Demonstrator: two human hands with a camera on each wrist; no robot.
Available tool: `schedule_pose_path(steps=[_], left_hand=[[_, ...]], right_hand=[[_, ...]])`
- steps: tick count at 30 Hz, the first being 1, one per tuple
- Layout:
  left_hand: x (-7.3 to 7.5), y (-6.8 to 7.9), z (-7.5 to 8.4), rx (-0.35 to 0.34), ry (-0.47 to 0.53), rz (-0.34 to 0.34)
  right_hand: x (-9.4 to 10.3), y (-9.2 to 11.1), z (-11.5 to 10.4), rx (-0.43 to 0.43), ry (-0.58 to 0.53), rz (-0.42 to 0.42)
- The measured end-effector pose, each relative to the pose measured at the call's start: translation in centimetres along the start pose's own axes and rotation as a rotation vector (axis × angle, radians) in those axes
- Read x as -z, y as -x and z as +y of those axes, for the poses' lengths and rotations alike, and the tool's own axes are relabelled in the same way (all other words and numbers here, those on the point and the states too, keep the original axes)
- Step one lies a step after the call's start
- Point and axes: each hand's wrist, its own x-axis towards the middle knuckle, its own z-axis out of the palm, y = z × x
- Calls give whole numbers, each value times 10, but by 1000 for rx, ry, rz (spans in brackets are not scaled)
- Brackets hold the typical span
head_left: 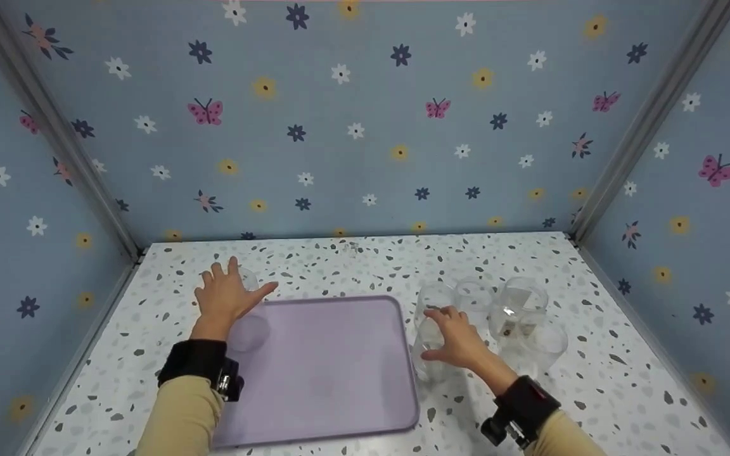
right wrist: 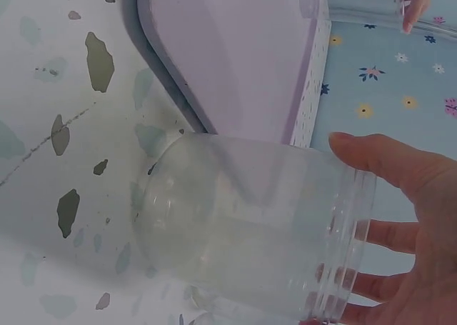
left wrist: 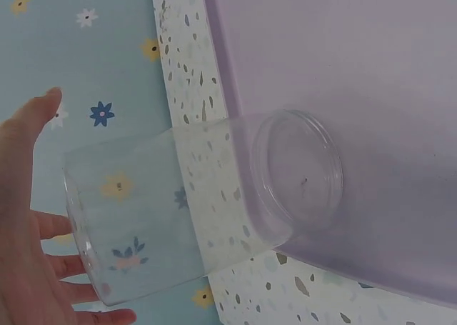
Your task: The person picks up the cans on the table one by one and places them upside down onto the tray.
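My left hand (head_left: 224, 296), fingers spread, is raised over the far left corner of the lilac tray (head_left: 333, 373). Right by it, a clear jar (left wrist: 143, 211) stands upright with its base on the tray; the thumb is apart from its rim and the fingers pass behind it. My right hand (head_left: 457, 339) is at the tray's right side, its thumb and fingers curved round the rim of another clear jar (right wrist: 250, 218). That jar is upright, with its rounded base toward the speckled table.
More clear jars (head_left: 545, 339) stand close together to the right of my right hand, one with a small pale label inside view. The speckled table (head_left: 339, 266) is bounded by flowered walls (head_left: 365, 126) at the back and both sides.
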Motion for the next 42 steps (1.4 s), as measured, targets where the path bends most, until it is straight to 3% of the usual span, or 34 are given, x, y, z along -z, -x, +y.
schedule_pose_path(steps=[17, 26, 42], left_hand=[[8, 7, 39, -154, -46, 106], [5, 19, 61, -258, 94, 191], [4, 59, 85, -303, 351, 258]], right_hand=[[17, 4, -5, -21, -138, 14], [26, 8, -10, 25, -232, 70], [31, 26, -26, 67, -380, 234]])
